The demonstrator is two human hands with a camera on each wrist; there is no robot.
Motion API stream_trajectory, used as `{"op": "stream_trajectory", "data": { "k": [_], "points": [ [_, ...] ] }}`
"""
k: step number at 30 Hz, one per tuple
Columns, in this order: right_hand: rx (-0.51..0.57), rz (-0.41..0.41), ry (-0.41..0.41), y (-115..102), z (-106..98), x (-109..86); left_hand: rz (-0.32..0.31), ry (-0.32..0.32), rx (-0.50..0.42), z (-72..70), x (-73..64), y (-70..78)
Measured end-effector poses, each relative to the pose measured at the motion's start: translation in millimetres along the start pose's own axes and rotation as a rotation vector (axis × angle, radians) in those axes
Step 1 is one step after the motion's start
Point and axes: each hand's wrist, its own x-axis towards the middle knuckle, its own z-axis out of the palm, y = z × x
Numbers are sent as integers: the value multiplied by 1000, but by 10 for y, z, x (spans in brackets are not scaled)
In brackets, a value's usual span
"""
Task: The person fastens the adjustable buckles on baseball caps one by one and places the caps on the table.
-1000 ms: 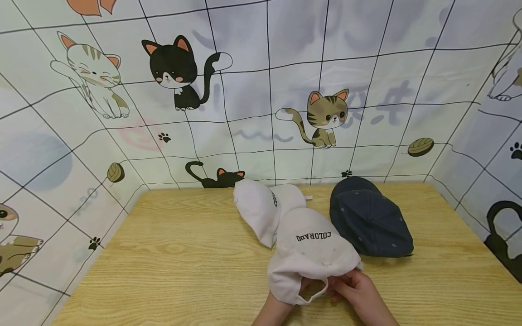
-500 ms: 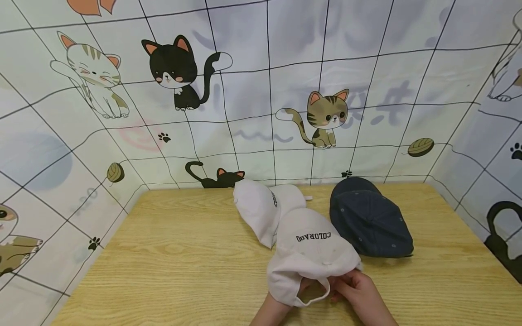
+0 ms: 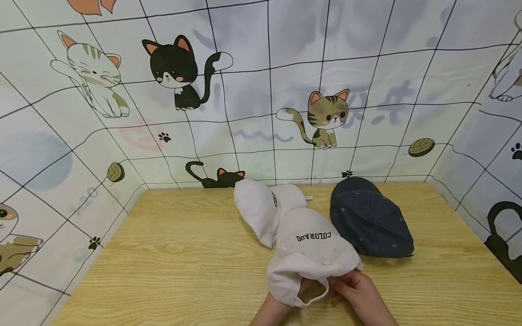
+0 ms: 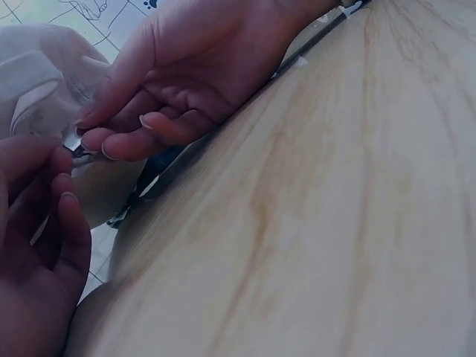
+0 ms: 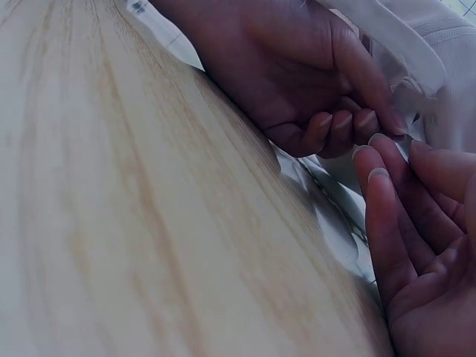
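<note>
A cream baseball cap (image 3: 311, 249) with COLORADO lettering upside down sits in front of me, its back opening and looped strap (image 3: 324, 290) toward me. My left hand (image 3: 305, 284) reaches in under the opening, mostly hidden by the cap in the head view. At the right end of the strap, my right hand (image 3: 356, 290) pinches with thumb and fingers. In the left wrist view, the fingertips of both hands meet at a small shiny piece (image 4: 73, 140) on the strap; its kind is too small to tell.
A white cap (image 3: 254, 210) lies behind the cream one, touching it. To the right rests a navy cap (image 3: 373, 222). All are on a wood-grain table (image 3: 183, 253), with a cat-printed cloth wall (image 3: 253, 104) along the back and sides.
The strap loop has shifted slightly down and right, and the left forearm slightly left. Both hands stay at the strap; the caps lie as before.
</note>
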Motion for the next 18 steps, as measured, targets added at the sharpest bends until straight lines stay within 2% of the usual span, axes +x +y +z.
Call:
{"op": "stream_trajectory", "data": {
  "k": [1, 2, 3, 4, 5, 7, 10, 11, 15, 17, 18],
  "points": [
    [0, 1, -5, 1, -2, 0, 15, 5, -47, 46, -16, 116],
    [2, 1, -11, 2, -4, -1, -45, -42, 18, 154, 35, 318],
    [0, 0, -14, 3, -5, -2, -140, -82, -72, 259, 81, 499],
    [-4, -2, -19, 4, -7, -3, -162, -82, -55, 352, 84, 714],
    [-5, -4, -22, 5, -9, -6, -228, -81, -118, 438, 106, 878],
    [-15, -12, -24, 9, -11, -12, -251, -80, -189, 518, 115, 1062],
    [-22, -26, -26, 15, -12, -18, -259, -65, -238, 579, 95, 1255],
    [-19, -30, -27, 17, -12, -20, -262, -66, -230, 582, 100, 1273],
    [-15, -34, -21, 20, -7, -25, -267, -112, -115, 626, 136, 1396],
    [-13, -33, -15, 21, -5, -27, -271, -130, -67, 621, 159, 1388],
    [-13, -30, -12, 22, -4, -28, -275, -131, -71, 614, 161, 1360]
  ]
}}
